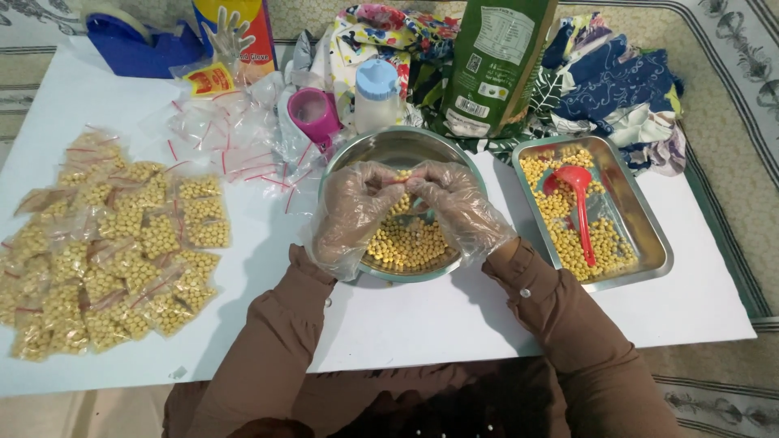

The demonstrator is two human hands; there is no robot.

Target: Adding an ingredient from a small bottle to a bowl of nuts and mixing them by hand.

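- Both hands meet over a round steel bowl [389,150], each inside a loose clear plastic glove.
- Left hand [355,212] bends at the wrist, back of the hand up, fingers curled inward and thumb and fingertips pinched on the left end of a small clear zip bag [403,180].
- Right hand [458,207] mirrors it, fingers curled and pinched on the right end of the same bag, so the bag's red-lined top edge stretches between the two hands.
- Yellow soybeans show at the bag's top between the fingertips; how full it is cannot be told, as the hands hide most of it.
- Both forearms, in brown sleeves, come up from the bottom edge and angle in toward each other, wrists hovering over the bowl's near rim.
- Below the hands, loose soybeans [406,243] lie in the bowl's near half.
- Just right of the bowl, a rectangular steel tray [649,231] holds more beans and a red plastic ladle [580,207], handle pointing toward the person.
- Behind the bowl stand a pink cup [314,113], a white bottle with a blue cap [377,93] and a tall green pouch [497,61], with patterned cloth behind them.
- Left of the bowl lies a heap of empty zip bags [227,134]; farther left, well apart, many filled bags of beans [114,243] cover the white table [454,316].
- At the far left corner sits a blue tape dispenser [134,45].
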